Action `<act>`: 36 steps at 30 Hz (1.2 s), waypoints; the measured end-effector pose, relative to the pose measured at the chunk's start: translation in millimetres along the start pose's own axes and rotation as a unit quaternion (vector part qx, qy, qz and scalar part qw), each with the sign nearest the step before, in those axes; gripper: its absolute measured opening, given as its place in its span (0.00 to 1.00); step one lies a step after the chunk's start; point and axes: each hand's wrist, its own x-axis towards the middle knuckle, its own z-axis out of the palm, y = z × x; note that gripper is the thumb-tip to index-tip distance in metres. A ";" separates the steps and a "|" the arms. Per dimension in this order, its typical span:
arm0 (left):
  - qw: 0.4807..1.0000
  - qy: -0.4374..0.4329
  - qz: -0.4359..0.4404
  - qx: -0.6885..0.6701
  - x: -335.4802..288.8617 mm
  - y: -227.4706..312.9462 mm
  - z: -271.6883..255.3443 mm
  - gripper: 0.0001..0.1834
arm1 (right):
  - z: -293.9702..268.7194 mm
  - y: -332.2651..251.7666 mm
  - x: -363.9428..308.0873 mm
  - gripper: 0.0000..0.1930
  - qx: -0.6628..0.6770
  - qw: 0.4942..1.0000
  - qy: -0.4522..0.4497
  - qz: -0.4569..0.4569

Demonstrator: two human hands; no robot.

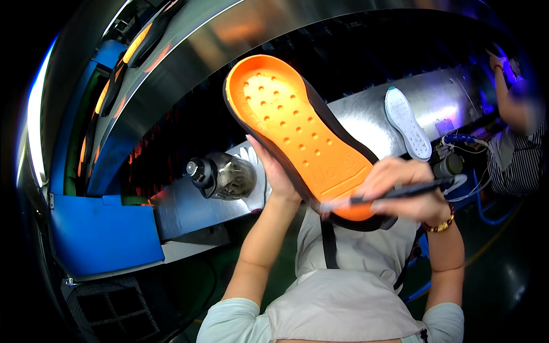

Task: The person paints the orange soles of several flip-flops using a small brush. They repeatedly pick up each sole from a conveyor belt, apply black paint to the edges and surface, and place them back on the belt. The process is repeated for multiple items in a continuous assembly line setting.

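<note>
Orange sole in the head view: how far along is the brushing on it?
Done: hard to judge; no coating shows clearly on the orange sole. In hand: the left hand props the sole from beneath, while the right hand holds a dark brush with its tip at the heel end. Left: apparently the rest of the orange face; a white sole lies on the metal bench.

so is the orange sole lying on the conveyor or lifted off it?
Lifted. The orange sole is held up by the left hand, tilted; the right hand puts a brush to its heel.
</note>
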 end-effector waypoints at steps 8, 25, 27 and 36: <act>0.998 -0.059 0.013 -0.033 7.6 13.9 -3.2 0.33 | -4.8 2.7 -13.9 0.10 -0.031 0.998 -0.053 -0.022; 0.994 -0.080 -0.044 -0.051 22.9 27.4 14.5 0.35 | -26.3 7.5 -34.8 0.09 -0.116 0.985 -0.125 -0.003; 0.992 -0.087 -0.062 -0.068 28.8 29.5 25.0 0.35 | -29.3 25.6 -38.6 0.09 0.121 0.992 0.016 0.028; 0.998 -0.005 0.048 -0.051 -25.7 -16.6 22.9 0.42 | 23.9 17.2 -31.9 0.09 0.303 0.939 0.162 0.025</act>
